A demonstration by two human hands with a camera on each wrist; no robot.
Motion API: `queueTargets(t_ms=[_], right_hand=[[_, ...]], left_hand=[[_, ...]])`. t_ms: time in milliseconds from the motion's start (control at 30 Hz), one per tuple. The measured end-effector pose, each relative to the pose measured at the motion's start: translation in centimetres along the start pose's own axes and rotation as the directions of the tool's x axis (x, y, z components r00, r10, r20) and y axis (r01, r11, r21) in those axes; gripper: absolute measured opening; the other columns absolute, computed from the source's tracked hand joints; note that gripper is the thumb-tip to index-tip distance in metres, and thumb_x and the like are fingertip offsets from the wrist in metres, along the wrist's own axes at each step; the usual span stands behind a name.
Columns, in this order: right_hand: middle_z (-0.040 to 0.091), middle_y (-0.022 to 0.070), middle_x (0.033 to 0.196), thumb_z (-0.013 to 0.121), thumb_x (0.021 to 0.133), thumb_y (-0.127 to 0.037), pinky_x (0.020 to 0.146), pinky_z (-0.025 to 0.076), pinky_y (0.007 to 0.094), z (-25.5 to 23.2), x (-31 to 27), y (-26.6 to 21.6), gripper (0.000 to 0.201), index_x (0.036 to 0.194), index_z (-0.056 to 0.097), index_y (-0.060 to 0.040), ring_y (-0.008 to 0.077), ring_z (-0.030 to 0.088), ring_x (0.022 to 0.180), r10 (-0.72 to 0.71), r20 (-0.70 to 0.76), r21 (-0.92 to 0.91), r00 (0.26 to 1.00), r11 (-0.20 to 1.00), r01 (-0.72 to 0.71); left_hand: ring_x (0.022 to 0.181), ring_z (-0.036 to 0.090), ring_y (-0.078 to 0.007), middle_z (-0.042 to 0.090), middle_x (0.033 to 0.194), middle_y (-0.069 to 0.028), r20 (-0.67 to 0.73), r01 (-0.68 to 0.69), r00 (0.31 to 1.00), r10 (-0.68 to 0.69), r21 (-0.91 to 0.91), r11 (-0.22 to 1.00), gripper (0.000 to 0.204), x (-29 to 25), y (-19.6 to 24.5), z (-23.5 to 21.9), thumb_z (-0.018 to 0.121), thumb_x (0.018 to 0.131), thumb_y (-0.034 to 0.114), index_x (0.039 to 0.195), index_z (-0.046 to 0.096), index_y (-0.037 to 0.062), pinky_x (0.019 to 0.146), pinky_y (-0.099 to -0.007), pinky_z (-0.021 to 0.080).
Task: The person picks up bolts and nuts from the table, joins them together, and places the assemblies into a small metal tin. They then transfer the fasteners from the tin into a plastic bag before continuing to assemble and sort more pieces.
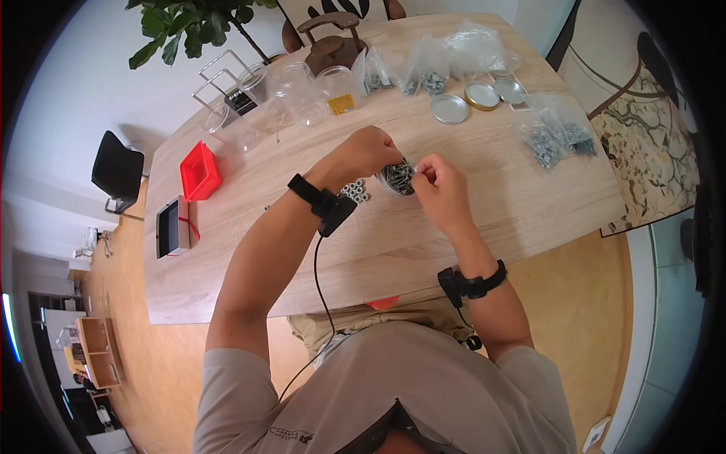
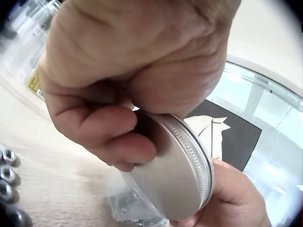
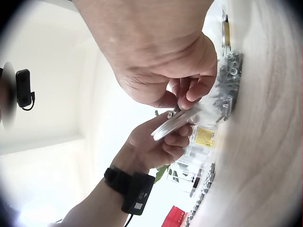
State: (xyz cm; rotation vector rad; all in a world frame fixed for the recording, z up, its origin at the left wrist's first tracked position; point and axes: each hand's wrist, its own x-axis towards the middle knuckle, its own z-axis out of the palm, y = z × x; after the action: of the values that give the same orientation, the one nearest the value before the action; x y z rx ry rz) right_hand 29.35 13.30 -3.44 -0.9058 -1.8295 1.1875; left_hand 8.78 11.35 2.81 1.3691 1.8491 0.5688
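My left hand (image 1: 368,153) grips the edge of a round metal jar lid (image 2: 173,175) with a knurled rim. It is tilted in the left wrist view, its flat outer face showing. Several silver screws (image 1: 396,178) lie inside the lid in the head view. My right hand (image 3: 182,78) is at the lid's right side, thumb and fingertips pinched together. A small metal screw (image 3: 176,109) shows between those fingertips, mostly hidden. A cluster of hex nuts (image 1: 354,191) lies on the table beside the left wrist.
Bags of screws (image 1: 546,144) lie at the right, with more bags (image 1: 423,72) at the back. Metal lids (image 1: 450,109) rest near them. Clear plastic jars (image 1: 299,91) stand at the back left. A red tray (image 1: 200,172) and a grey box (image 1: 174,227) sit on the left.
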Motion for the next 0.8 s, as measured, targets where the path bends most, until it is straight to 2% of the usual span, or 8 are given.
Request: queueTargets(t_ms=[100, 200, 233, 400, 500, 600, 700, 800], right_hand=[[0.072, 0.0136, 0.076, 0.070, 0.092, -0.013, 0.063, 0.054, 0.0364, -0.1, 0.1, 0.1, 0.013, 0.098, 0.067, -0.0014, 0.0235, 0.069, 0.065, -0.010, -0.017, 0.015, 1.000, 1.000, 0.010], [0.072, 0.0132, 0.075, 0.070, 0.091, -0.012, 0.063, 0.054, 0.0362, -0.8, 0.7, -0.4, 0.013, 0.096, 0.067, -0.0008, 0.0231, 0.069, 0.064, 0.005, -0.011, 0.058, 1.000, 0.998, -0.004], [0.072, 0.0131, 0.074, 0.070, 0.091, -0.012, 0.062, 0.054, 0.0362, -1.0, 0.8, -0.5, 0.013, 0.096, 0.067, -0.0007, 0.0229, 0.068, 0.064, 0.006, 0.002, 0.064, 1.000, 0.998, -0.006], [0.072, 0.0127, 0.074, 0.071, 0.089, -0.010, 0.062, 0.053, 0.0364, -2.0, 1.2, -1.5, 0.011, 0.094, 0.067, -0.0003, 0.0226, 0.068, 0.063, 0.014, 0.058, 0.037, 0.998, 0.999, -0.016], [0.071, 0.0130, 0.074, 0.072, 0.087, -0.009, 0.063, 0.054, 0.0364, -2.7, 1.6, -1.7, 0.012, 0.094, 0.067, -0.0002, 0.0227, 0.068, 0.064, 0.045, 0.127, 0.017, 0.991, 0.999, -0.047], [0.071, 0.0137, 0.074, 0.072, 0.086, -0.010, 0.065, 0.054, 0.0374, -3.0, 1.8, -1.6, 0.013, 0.094, 0.068, 0.0000, 0.0238, 0.069, 0.067, 0.058, 0.149, -0.010, 0.987, 0.998, -0.057], [0.072, 0.0145, 0.075, 0.073, 0.086, -0.011, 0.067, 0.055, 0.0387, -3.1, 1.7, -1.7, 0.015, 0.094, 0.069, 0.0003, 0.0251, 0.070, 0.069, 0.067, 0.165, -0.045, 0.984, 0.997, -0.060], [0.073, 0.0151, 0.078, 0.073, 0.085, -0.012, 0.068, 0.055, 0.0394, -2.8, 1.9, -1.2, 0.015, 0.094, 0.070, 0.0007, 0.0265, 0.070, 0.071, 0.110, 0.161, -0.061, 0.981, 0.993, -0.102]], left_hand=[[0.056, 0.065, -0.0203, 0.071, 0.071, -0.0153, 0.022, -0.039, 0.999, 0.036, 0.114, 0.993, 0.032, 0.4, 0.6, -0.8, 0.071, 0.090, 0.027, 0.086, 0.077, -0.0042, 0.053, -0.0392, 0.051], [0.064, 0.070, -0.0275, 0.074, 0.075, -0.0167, 0.053, 0.004, 0.998, -0.016, 0.221, 0.975, 0.026, 0.5, 2.3, -1.8, 0.067, 0.091, 0.022, 0.085, 0.076, -0.0024, 0.062, -0.0426, 0.056], [0.068, 0.072, -0.0297, 0.075, 0.077, -0.0163, 0.082, -0.073, 0.995, 0.050, 0.319, 0.945, 0.024, 0.3, 2.8, -2.0, 0.066, 0.090, 0.020, 0.085, 0.076, -0.0013, 0.065, -0.0435, 0.057], [0.087, 0.075, -0.0379, 0.077, 0.087, -0.0158, 0.277, -0.365, 0.931, 0.237, 0.693, 0.622, 0.016, 1.6, 3.1, -2.5, 0.064, 0.089, 0.014, 0.086, 0.076, 0.0038, 0.075, -0.0473, 0.059], [0.087, 0.075, -0.0380, 0.077, 0.088, -0.0173, 0.394, -0.550, 0.819, 0.417, 0.745, 0.378, 0.018, 4.9, -0.6, -1.8, 0.064, 0.090, 0.016, 0.089, 0.078, 0.0055, 0.076, -0.0481, 0.060], [0.089, 0.075, -0.0391, 0.077, 0.089, -0.0177, 0.411, -0.561, 0.807, 0.424, 0.758, 0.333, 0.020, 4.0, 0.7, -2.2, 0.063, 0.092, 0.016, 0.091, 0.079, 0.0056, 0.077, -0.0490, 0.060], [0.089, 0.075, -0.0412, 0.076, 0.089, -0.0206, 0.401, -0.528, 0.841, 0.364, 0.758, 0.382, 0.023, 3.2, 1.6, -2.0, 0.062, 0.092, 0.017, 0.090, 0.080, 0.0023, 0.080, -0.0504, 0.059], [0.089, 0.074, -0.0433, 0.076, 0.090, -0.0249, 0.148, -0.148, 0.987, 0.063, 0.684, 0.715, 0.029, 0.7, 5.1, -1.4, 0.061, 0.092, 0.020, 0.086, 0.079, -0.0018, 0.084, -0.0519, 0.058]])
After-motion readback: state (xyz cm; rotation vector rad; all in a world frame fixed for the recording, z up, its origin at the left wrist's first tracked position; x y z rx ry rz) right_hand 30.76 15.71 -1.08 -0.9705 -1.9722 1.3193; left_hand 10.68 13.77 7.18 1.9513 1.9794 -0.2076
